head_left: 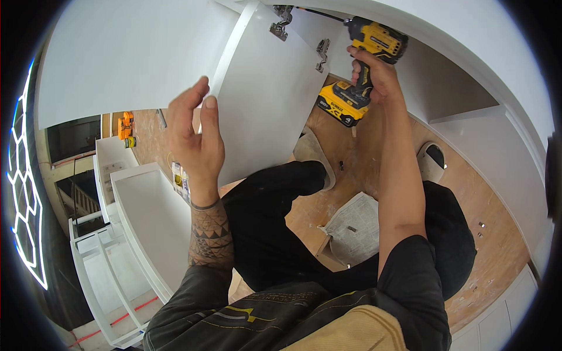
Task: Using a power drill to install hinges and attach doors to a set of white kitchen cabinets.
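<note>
Brown floor (494, 225) beneath drill (379, 41), white door (263, 99)

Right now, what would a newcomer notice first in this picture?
Probably the yellow-and-black drill near the top, gripped in the right hand, its long bit pointing left toward the upper hinge. Next, the open left hand, raised by the white door. At the far left, glowing hexagon lights also stand out.

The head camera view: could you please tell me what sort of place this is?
Probably a room being fitted with cabinets, or a joinery workshop: the right hand holds a yellow-and-black cordless impact driver, near a white cabinet door bearing metal hinges.
</note>
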`<state>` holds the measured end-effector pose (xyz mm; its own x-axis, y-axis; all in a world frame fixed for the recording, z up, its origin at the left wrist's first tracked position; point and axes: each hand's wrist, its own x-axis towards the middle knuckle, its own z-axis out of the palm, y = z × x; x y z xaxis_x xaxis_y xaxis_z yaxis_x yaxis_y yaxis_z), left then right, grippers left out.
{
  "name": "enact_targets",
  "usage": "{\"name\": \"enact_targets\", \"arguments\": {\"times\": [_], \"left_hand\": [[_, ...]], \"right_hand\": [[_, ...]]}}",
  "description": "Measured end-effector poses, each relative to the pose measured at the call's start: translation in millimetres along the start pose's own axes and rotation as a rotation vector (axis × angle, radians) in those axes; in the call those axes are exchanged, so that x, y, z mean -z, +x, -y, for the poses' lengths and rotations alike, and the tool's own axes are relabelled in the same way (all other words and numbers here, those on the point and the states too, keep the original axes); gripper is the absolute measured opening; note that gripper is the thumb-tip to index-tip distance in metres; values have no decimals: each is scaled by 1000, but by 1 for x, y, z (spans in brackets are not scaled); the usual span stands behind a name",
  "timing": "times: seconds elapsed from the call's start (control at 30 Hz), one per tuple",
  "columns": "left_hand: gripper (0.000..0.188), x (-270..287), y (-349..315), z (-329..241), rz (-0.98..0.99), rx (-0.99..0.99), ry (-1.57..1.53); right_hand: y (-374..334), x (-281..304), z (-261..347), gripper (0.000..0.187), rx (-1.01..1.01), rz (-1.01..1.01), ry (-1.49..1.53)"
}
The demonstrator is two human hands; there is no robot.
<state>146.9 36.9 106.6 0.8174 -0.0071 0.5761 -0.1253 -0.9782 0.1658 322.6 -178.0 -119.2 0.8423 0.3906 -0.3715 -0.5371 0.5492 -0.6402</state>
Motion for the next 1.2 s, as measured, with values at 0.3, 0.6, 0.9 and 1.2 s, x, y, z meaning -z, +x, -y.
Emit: {"name": "enact_targets", "arguments": {"times": [0.3,0.6,0.9,1.2], "left_hand": [[51,-13,19,13,281,360,191],[49,-15,7,24,398,498,299],[42,-12,4,28,439,558,192],[40,-13,0,32,404,516,178]], "right_hand": [[-21,10,30,26,48,54,-27],[-24,3,37,31,146,64,-117],[-22,0,38,33,139,7,-143],[-19,-2,39,34,138,23,-174]]}}
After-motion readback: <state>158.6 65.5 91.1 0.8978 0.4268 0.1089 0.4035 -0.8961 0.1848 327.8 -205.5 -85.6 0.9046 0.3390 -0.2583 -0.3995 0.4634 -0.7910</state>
